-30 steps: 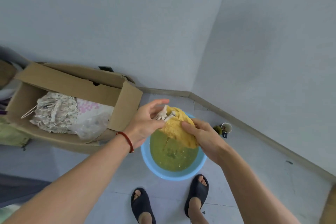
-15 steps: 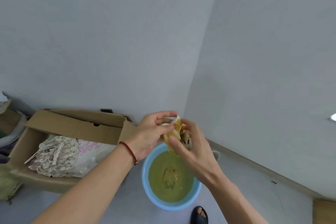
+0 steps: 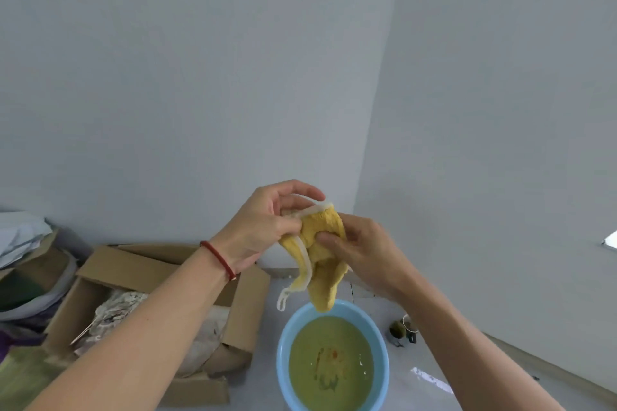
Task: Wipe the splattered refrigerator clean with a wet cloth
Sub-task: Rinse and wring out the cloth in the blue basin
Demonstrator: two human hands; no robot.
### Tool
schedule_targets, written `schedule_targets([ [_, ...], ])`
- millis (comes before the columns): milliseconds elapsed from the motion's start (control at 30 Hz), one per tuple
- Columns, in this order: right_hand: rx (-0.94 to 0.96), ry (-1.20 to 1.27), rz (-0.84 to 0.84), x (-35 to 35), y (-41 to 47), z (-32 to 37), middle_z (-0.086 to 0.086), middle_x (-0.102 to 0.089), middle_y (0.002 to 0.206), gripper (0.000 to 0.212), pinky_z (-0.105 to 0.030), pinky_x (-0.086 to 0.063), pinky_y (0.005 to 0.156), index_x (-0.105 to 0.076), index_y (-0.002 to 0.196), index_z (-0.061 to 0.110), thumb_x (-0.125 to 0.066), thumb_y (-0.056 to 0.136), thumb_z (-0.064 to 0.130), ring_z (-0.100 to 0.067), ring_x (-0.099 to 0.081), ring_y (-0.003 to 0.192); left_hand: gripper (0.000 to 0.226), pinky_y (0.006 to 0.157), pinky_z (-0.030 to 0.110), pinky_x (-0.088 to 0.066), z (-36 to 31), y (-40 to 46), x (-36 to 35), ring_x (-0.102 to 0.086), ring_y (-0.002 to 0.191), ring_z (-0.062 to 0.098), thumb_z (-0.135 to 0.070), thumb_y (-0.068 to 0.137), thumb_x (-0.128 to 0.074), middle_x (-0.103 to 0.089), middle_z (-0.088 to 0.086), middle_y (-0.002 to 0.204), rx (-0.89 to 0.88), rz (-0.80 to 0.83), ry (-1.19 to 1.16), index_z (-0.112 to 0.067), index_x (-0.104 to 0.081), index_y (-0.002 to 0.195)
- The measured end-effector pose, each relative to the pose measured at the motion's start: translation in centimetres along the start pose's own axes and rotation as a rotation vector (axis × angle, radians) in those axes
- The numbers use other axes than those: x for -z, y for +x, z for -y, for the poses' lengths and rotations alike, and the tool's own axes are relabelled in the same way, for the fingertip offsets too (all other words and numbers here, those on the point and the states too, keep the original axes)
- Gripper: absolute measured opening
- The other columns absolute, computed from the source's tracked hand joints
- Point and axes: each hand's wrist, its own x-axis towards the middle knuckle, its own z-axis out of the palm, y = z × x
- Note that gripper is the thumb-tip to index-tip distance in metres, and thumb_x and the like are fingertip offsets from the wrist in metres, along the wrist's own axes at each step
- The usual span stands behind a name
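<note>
Both hands hold a wet yellow cloth with a white trim and a small white loop, above a blue basin. My left hand, with a red cord at the wrist, pinches the cloth's upper white edge. My right hand pinches the cloth's middle with thumb and fingers. The cloth's lower end hangs just over the basin's far rim. The basin holds murky green water with reddish specks. No refrigerator is in view.
An open cardboard box with lacy fabric inside sits on the floor to the left of the basin. A small cup stands right of the basin near the wall. Grey walls meet in a corner ahead. A paper scrap lies on the floor.
Both hands have lifted the cloth up out of the basin, and it now hangs open rather than bunched. The view has tilted upward, so my feet are out of sight.
</note>
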Motion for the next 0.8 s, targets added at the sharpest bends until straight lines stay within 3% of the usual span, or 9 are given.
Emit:
schedule_targets([
  [100,0.077,0.001,-0.042,0.8,1.0,2.0,0.001,-0.066,0.075,0.021,-0.034,-0.048,0.068,-0.071,0.09,0.021,-0.063,0.103,0.035,-0.008,-0.057,0.07,0.066,0.066,0.027,-0.054,-0.3,0.0,1.1,-0.068,0.093,0.02,0.029,0.07,-0.041,-0.074,0.013,0.114,-0.049,-0.096,-0.281,-0.011,-0.069,0.115],
  [167,0.1,0.044,-0.098,1.1,1.6,3.1,-0.015,-0.064,0.079,0.035,-0.044,-0.049,0.065,-0.068,0.09,0.014,-0.061,0.099,0.047,-0.014,-0.054,0.069,0.064,0.079,0.035,-0.057,0.2,0.3,1.8,-0.066,0.101,0.027,0.027,0.08,-0.04,-0.07,0.016,0.125,-0.038,-0.159,-0.597,-0.013,-0.064,0.123],
  [233,0.108,0.064,-0.163,1.2,2.2,4.1,-0.023,-0.061,0.081,0.047,-0.05,-0.049,0.064,-0.066,0.089,0.01,-0.059,0.095,0.056,-0.019,-0.052,0.068,0.039,0.096,0.044,-0.053,0.9,0.1,1.7,-0.066,0.111,0.031,-0.001,0.096,-0.054,-0.066,0.018,0.132,0.021,-0.182,-0.822,-0.014,-0.061,0.132],
  [333,0.089,0.074,-0.156,1.5,2.8,4.8,-0.024,-0.061,0.082,0.049,-0.056,-0.052,0.066,-0.063,0.093,0.003,-0.058,0.097,0.051,-0.022,-0.055,0.07,0.05,0.103,0.052,-0.052,2.9,-0.9,-0.5,-0.067,0.119,0.036,-0.039,0.093,-0.066,-0.068,0.018,0.131,0.144,-0.068,-0.52,-0.011,-0.062,0.134],
  [433,0.097,0.077,-0.162,2.1,3.0,4.8,-0.006,-0.062,0.076,0.032,-0.051,-0.051,0.067,-0.064,0.094,0.005,-0.059,0.105,0.035,-0.019,-0.057,0.071,0.048,0.096,0.053,-0.057,3.1,-1.1,-2.3,-0.072,0.109,0.038,-0.025,0.083,-0.083,-0.075,0.019,0.116,0.117,-0.226,-0.336,-0.005,-0.064,0.123],
  [533,0.116,0.32,-0.188,3.0,2.4,4.3,-0.005,-0.078,0.1,0.014,-0.041,-0.063,0.082,-0.072,0.111,0.012,-0.059,0.106,0.018,-0.023,-0.075,0.096,0.037,0.082,0.045,-0.061,2.5,-0.6,-1.1,-0.075,0.096,0.035,-0.025,0.086,-0.074,-0.076,0.02,0.106,0.041,-0.321,-0.407,-0.004,-0.065,0.116],
  [600,0.08,0.431,-0.164,3.3,1.9,3.4,-0.007,-0.079,0.107,0.021,-0.037,-0.063,0.083,-0.071,0.121,0.018,-0.06,0.105,0.013,-0.027,-0.075,0.104,0.032,0.075,0.039,-0.059,1.9,-0.3,-0.2,-0.072,0.086,0.03,-0.025,0.096,-0.065,-0.074,0.023,0.099,0.048,-0.312,-0.433,0.001,-0.063,0.115],
  [733,-0.154,0.269,-0.254,2.4,2.3,1.7,0.003,-0.075,0.119,0.027,-0.026,-0.056,0.083,-0.063,0.131,0.022,-0.061,0.105,0.025,-0.019,-0.071,0.111,0.053,0.084,0.048,-0.046,2.1,0.3,0.5,-0.061,0.092,0.032,-0.048,0.101,-0.057,-0.062,0.039,0.109,0.05,-0.287,-0.211,0.004,-0.059,0.113],
  [800,-0.384,0.132,-0.334,1.7,2.5,1.8,0.004,-0.055,0.14,0.066,-0.035,-0.049,0.1,-0.037,0.152,0.019,-0.063,0.1,0.05,-0.023,-0.057,0.13,0.048,0.079,0.043,-0.045,2.4,0.7,0.0,-0.057,0.086,0.029,-0.05,0.102,-0.054,-0.064,0.032,0.096,0.029,-0.268,-0.161,-0.003,-0.059,0.104],
])
